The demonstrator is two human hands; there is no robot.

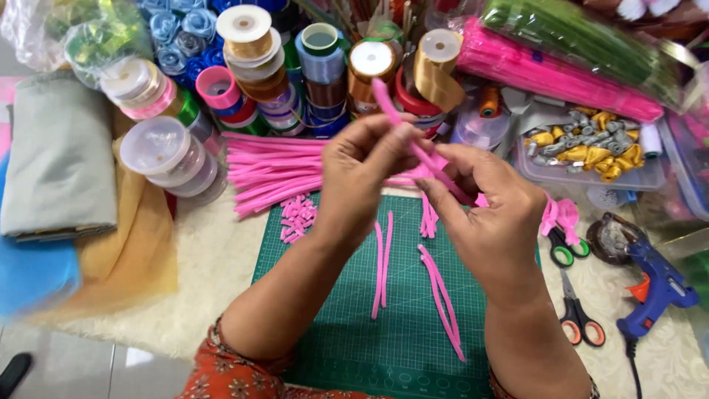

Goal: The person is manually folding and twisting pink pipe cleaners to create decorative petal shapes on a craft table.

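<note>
Over the green cutting mat (347,325), loose pink stems lie at six o'clock. Above them, left hand (362,174) and right hand (487,207) both pinch one pink pipe cleaner (413,144), slanted toward eleven o'clock for bending. Ribbon spools (295,66) crowd twelve o'clock.

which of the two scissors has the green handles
The upper pair of scissors, just right of the green cutting mat by the pink clips. The other scissors, lower down toward the blue glue gun, have orange-red handles.
</note>
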